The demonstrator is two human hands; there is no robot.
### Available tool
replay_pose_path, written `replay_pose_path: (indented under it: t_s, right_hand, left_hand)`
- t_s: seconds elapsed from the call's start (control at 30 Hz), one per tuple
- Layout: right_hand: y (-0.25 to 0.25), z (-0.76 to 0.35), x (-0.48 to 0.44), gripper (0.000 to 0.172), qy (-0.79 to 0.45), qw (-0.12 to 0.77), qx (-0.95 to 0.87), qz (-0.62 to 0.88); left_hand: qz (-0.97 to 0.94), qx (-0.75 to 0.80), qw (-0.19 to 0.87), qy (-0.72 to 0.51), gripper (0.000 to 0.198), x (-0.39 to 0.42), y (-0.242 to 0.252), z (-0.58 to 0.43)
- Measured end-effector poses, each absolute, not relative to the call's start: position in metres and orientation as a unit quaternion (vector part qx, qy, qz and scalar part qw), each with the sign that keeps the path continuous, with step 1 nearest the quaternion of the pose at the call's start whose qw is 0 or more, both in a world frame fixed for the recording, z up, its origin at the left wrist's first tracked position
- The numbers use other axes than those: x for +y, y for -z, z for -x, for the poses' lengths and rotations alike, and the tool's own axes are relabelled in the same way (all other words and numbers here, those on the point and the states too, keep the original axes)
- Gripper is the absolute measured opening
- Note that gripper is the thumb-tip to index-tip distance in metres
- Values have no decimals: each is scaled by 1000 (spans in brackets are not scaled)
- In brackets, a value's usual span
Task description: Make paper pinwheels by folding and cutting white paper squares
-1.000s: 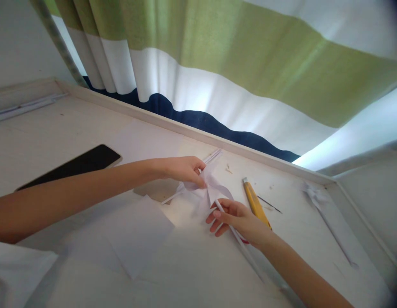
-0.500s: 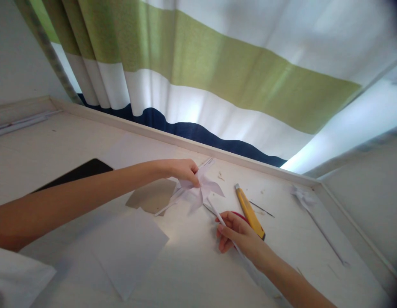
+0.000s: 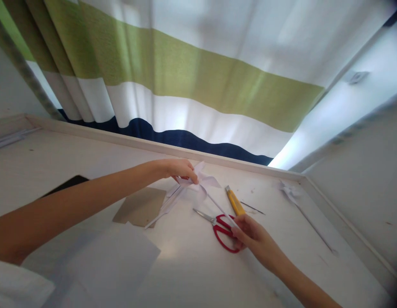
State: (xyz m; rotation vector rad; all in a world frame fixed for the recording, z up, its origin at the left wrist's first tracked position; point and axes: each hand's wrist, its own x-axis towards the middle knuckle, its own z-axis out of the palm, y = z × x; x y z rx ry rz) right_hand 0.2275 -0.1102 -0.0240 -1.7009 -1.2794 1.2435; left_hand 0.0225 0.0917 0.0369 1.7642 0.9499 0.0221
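A white paper pinwheel (image 3: 203, 184) on a thin white paper stick is held between both hands. My left hand (image 3: 183, 170) pinches the pinwheel's blades near the centre. Closed around the lower part of the stick is my right hand (image 3: 251, 233), at the right of centre. Red-handled scissors (image 3: 224, 231) lie on the table under the stick, partly behind my right fingers. A yellow utility knife (image 3: 235, 201) rests just beyond that hand, its lower end hidden. White paper strips (image 3: 166, 206) lie below my left hand.
A brown cardboard piece (image 3: 139, 207) and white paper sheets (image 3: 118, 261) lie on the left. At the right lie another pinwheel (image 3: 292, 196) and a thin dark rod (image 3: 253, 208). A black flat object (image 3: 68, 184) is partly behind my left arm. A raised edge (image 3: 147, 145) borders the table.
My right hand has slid down the stick towards its lower end, so the scissors show more fully. My left hand still pinches the pinwheel. The view has shifted slightly.
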Motion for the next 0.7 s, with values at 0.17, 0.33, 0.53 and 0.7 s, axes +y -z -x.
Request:
replay_pose_path:
  t_s: [0.17, 0.33, 0.53, 0.7]
  right_hand:
    - [19, -240, -114, 19, -398, 322, -534, 673]
    - [19, -247, -113, 19, -354, 306, -555, 687]
    - [24, -253, -110, 22, -345, 293, -563, 692]
    - [23, -256, -112, 22, -347, 294, -564, 690]
  left_hand:
    - [-739, 399, 542, -8, 19, 91, -34, -23]
    - [-735, 406, 544, 9, 27, 91, -32, -23]
    - [-728, 406, 552, 22, 32, 92, -31, -25]
    - [-710, 392, 585, 22, 30, 89, -35, -28]
